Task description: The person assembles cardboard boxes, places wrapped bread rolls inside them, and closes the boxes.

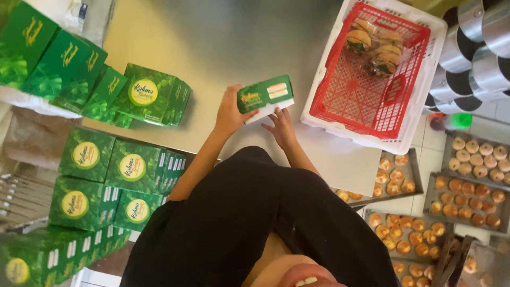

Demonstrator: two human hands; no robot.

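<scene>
My left hand grips one end of a small green carton with a yellow label and pale markings, holding it just above the steel table. My right hand is under the carton's near side, fingers spread and touching its white flap. Both forearms reach out from my black clothing.
Stacks of similar green boxes fill the left side and a lower shelf. A red basket of wrapped pastries sits in a white crate on the right. Trays of round baked buns lie lower right; metal tins upper right.
</scene>
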